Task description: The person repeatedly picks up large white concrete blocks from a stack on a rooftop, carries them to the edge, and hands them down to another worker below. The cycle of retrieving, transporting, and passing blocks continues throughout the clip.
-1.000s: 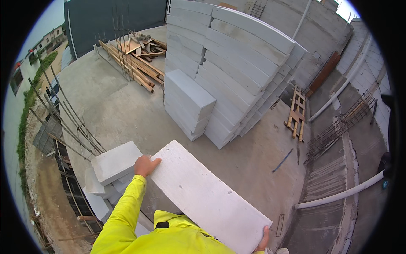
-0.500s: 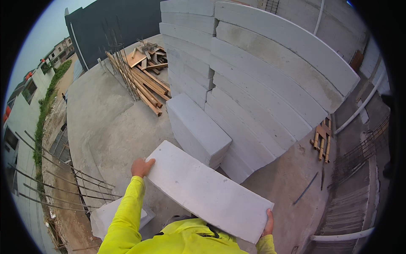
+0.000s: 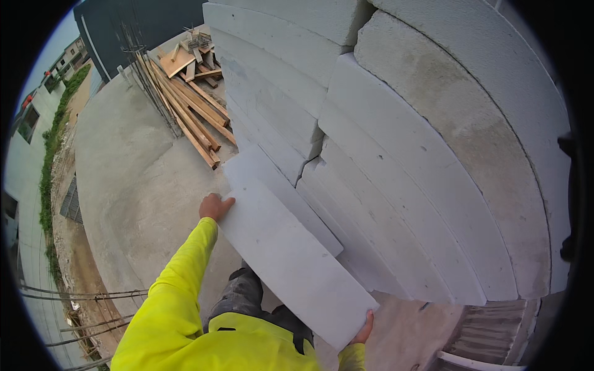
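A long white lightweight concrete block [image 3: 291, 260] is held level across my front between both hands. My left hand [image 3: 215, 207] grips its far left end, thumb on the upper face. At the near right end my right hand [image 3: 365, 329] is closed on the block, most of its fingers hidden beneath. Just past the held block lies another white block [image 3: 253, 162], low against a tall stack of the same blocks [image 3: 396, 154]; the held one overlaps it in view, and I cannot tell whether they touch.
Timber planks [image 3: 189, 111] are piled at the far left beside upright steel bars [image 3: 145, 77]. More bare rebar [image 3: 93, 297] juts in at the lower left, near the roof's edge. A white pipe [image 3: 476, 363] runs along the lower right. Concrete floor [image 3: 136, 185] spreads to the left.
The held block has come closer to the stack and turned more steeply along it, covering much of the low block. The stack fills more of the view. Both hands keep their hold.
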